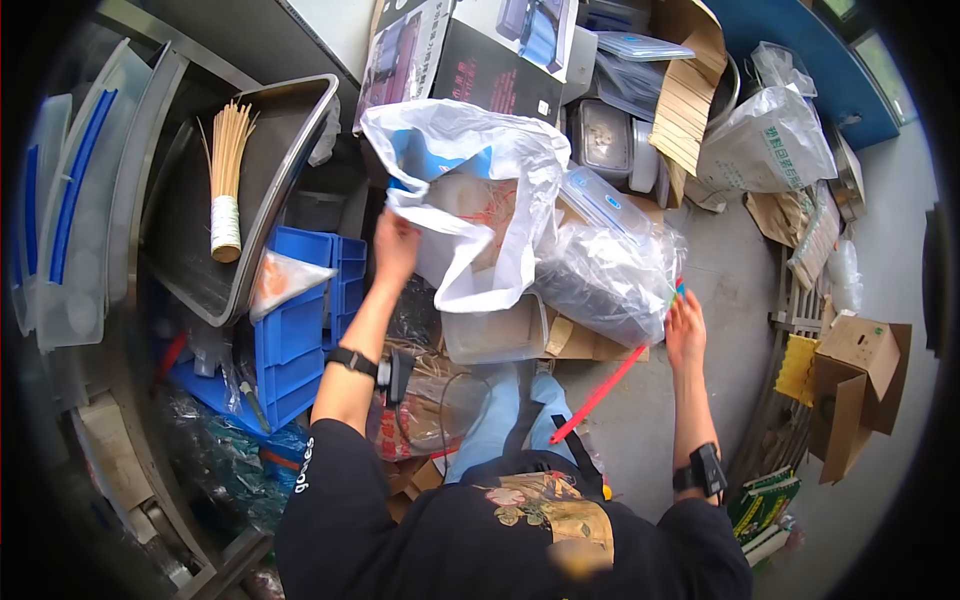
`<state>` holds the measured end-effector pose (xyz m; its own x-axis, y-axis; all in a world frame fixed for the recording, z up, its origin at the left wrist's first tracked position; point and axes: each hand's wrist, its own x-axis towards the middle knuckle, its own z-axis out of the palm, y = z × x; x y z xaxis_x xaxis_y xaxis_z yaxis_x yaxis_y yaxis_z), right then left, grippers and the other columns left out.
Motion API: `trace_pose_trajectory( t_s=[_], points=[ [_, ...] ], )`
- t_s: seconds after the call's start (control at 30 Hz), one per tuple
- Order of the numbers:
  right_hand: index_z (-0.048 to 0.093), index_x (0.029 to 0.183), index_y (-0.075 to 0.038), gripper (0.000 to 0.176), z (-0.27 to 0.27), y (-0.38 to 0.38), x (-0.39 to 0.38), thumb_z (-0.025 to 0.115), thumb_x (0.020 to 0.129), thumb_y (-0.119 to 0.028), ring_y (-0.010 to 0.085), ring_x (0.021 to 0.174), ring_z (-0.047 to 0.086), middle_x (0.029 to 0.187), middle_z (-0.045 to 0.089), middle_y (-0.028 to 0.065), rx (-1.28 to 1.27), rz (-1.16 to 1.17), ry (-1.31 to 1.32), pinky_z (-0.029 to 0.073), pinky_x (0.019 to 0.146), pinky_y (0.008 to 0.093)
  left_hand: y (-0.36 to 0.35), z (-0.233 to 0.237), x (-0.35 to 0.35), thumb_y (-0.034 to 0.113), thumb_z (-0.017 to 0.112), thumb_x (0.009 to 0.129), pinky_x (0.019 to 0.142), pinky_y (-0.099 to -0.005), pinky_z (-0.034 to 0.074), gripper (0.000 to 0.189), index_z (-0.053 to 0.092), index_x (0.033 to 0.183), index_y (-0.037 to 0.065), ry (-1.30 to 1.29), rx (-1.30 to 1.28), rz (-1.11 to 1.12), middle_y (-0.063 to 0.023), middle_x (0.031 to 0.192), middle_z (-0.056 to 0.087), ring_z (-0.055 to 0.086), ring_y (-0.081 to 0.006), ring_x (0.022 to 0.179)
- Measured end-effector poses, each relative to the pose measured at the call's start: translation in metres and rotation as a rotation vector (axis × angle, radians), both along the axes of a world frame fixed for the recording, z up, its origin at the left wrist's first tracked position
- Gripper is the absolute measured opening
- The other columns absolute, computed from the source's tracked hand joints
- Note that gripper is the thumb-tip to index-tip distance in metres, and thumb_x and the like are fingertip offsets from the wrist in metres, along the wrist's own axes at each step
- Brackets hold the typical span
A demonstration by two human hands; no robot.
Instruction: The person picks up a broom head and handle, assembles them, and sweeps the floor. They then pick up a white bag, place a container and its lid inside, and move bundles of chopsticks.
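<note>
My left hand (pixel 396 248) is closed on the left edge of a white plastic bag (pixel 488 270), whose mouth gapes open. Inside the bag lies something pale with reddish strands that I cannot make out clearly. My right hand (pixel 686 328) pinches the right end of a clear plastic bag (pixel 610 280) with dark contents. A small blue-and-red bit (pixel 680 287) shows at those fingertips. From near the clear bag's lower corner a red strip (pixel 600 396) hangs toward my legs. Below the white bag sits a clear plastic container (pixel 494 334).
On the left, a metal tray (pixel 180 285) holds a bundle of wooden skewers (pixel 228 190) beside blue crates (pixel 290 345). A printed box (pixel 490 75) stands behind the bags. Lidded containers (pixel 605 140) and a white sack (pixel 768 150) are at back right; a cardboard box (pixel 850 400) lies right.
</note>
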<state>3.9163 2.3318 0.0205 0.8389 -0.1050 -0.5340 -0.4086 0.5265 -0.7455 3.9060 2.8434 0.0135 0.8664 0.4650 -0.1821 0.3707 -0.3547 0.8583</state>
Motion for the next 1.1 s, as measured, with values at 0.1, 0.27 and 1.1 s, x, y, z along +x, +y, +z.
trace_pose_trajectory(
  t_s=[0.1, 0.27, 1.1],
  points=[
    [0.048, 0.110, -0.008, 0.032, -0.020, -0.023, -0.056, 0.056, 0.080, -0.012, 0.0118, 0.081, 0.052, 0.097, 0.056, 0.0032, -0.077, 0.001, 0.097, 0.043, 0.069, 0.0258, -0.039, -0.004, -0.045, 0.013, 0.064, 0.065, 0.093, -0.0424, 0.036, 0.072, 0.032, 0.128, 0.003, -0.137, 0.310, -0.490, -0.0257, 0.131, 0.030, 0.037, -0.0320, 0.120],
    [0.050, 0.104, -0.008, 0.024, -0.038, -0.025, -0.113, 0.053, 0.081, -0.009, 0.0108, 0.070, 0.054, 0.087, 0.057, 0.0029, -0.185, 0.053, 0.252, 0.045, 0.058, 0.0222, -0.095, -0.020, -0.040, 0.052, 0.074, 0.050, 0.091, -0.0682, 0.018, 0.108, 0.022, 0.134, 0.006, 0.462, 0.733, -0.972, -0.0191, 0.142, 0.004, 0.003, -0.0364, 0.131],
    [0.005, 0.137, -0.020, 0.083, -0.163, 0.001, -0.220, 0.062, 0.079, -0.031, 0.0250, 0.104, 0.047, 0.122, 0.042, 0.0118, -0.157, 0.223, 0.900, 0.040, 0.080, 0.0430, -0.082, -0.141, 0.068, 0.019, 0.047, 0.080, 0.094, -0.0397, 0.033, 0.038, 0.050, 0.113, 0.002, -0.045, 0.416, -0.377, -0.0173, 0.116, 0.050, 0.043, -0.0339, 0.111]
  ],
)
